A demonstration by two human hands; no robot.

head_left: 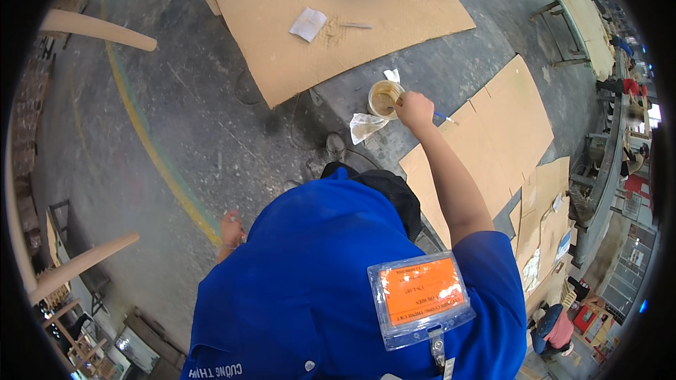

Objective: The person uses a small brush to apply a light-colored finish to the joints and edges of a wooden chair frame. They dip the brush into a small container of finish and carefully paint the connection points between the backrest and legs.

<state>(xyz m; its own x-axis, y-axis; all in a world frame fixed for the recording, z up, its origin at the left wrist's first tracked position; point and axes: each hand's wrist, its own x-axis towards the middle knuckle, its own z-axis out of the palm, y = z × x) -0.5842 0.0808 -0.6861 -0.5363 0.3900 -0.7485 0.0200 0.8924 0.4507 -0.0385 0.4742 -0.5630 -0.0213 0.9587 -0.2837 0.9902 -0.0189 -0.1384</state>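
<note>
My right hand (415, 109) is at a round, clear tub (386, 87) with brownish paste inside. Its fingers are closed in a pinch at the tub's near right rim; what they grip is hidden. Just right of the hand shows a thin blue stick (442, 117) with a pale end; I cannot tell whether it is held. Against the tub's near left side lies a stained white scrap (366, 127), and a smaller white scrap (392, 75) sits beyond it. My left hand (231, 229) hangs low at my left side, fingers curled, their contents not visible.
A big cardboard sheet (282, 0) on the floor ahead bears a crumpled white paper (308, 24), a thin stick (356, 26) and crumbs. More cardboard (493, 134) lies to the right. Curved wooden pieces (105, 30) jut in from the left. A person (556, 331) is at the lower right.
</note>
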